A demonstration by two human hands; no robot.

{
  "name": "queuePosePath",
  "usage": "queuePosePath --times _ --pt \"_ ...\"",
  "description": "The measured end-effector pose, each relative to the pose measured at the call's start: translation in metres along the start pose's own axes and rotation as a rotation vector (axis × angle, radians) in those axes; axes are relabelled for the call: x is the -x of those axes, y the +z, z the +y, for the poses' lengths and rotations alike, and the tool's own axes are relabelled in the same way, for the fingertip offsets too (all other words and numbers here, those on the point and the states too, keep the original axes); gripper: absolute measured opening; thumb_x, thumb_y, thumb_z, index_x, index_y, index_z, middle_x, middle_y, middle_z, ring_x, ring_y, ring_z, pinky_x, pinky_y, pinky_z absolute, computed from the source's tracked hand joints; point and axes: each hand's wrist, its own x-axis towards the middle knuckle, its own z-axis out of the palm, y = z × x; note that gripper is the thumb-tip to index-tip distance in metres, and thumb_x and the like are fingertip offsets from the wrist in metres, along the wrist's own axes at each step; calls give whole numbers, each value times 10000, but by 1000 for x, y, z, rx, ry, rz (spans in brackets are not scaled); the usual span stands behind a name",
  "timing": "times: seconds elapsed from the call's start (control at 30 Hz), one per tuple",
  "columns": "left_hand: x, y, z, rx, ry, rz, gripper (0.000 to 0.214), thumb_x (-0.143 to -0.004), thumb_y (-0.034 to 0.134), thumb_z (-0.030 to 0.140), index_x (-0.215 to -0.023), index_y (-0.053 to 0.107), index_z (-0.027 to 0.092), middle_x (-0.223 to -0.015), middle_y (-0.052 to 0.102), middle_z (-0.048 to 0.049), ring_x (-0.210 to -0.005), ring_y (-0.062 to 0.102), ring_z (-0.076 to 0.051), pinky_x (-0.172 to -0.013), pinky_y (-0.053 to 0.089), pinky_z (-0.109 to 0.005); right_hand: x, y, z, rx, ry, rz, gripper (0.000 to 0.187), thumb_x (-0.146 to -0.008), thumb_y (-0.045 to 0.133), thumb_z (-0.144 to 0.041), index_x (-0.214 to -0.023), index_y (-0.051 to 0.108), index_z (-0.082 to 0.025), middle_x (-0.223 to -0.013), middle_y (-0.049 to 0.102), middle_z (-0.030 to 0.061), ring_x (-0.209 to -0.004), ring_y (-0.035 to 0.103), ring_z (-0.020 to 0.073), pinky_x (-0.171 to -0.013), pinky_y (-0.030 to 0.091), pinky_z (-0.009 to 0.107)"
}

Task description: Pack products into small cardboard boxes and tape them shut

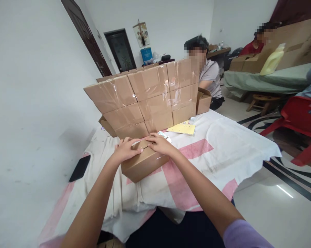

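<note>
A small brown cardboard box (145, 164) sits in front of me on the cloth-covered table, its top flaps folded down with a gap between them. My left hand (126, 150) grips its top at the left, thumb on a flap and fingers bent over the far side. On the right part of the top lies my right hand (159, 144), its fingers and thumb curled over the flaps near the seam. Both hands partly cover the lid. Just behind stands a stack of similar boxes (155, 106), several wide and high, with shiny clear tape or film across their faces.
Yellow card (182, 129) lies right of the stack, and a black flat object (79, 168) at the table's left edge by the wall. An open box (204, 101) stands beside a seated person (212, 75). A red chair (300, 120) is at right.
</note>
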Motion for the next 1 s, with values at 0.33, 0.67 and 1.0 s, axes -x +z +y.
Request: queuePosePath --times 0.33,0.67,1.0 --pt "11 7 2 129 -77 -68 521 -840 623 539 -1326 639 353 -1382 685 -41 -1288 589 -347 -1095 418 -484 2 -3 -3 -9 -20 -42 457 -948 593 -244 -1398 673 -245 -1578 468 93 -1453 452 274 -1250 299 457" --pt "9 4 0 151 -26 -162 506 -810 604 510 -1287 659 352 -1463 638 -32 -1342 549 -373 -1153 367 -540 52 -31 31 -72 -351 -157 792 -767 844 -543 -1462 592 -257 -1676 294 128 -1558 245 333 -1264 234 515" --pt "35 54 7 141 312 157 458 -933 556 533 -1331 635 322 -1373 638 -84 -1336 551 -305 -1172 401 -519 184 -57 44 79 -290 213 741 -721 776 -591 -1416 520 -581 -1432 606 11 -1331 567 381 -1222 276 631"
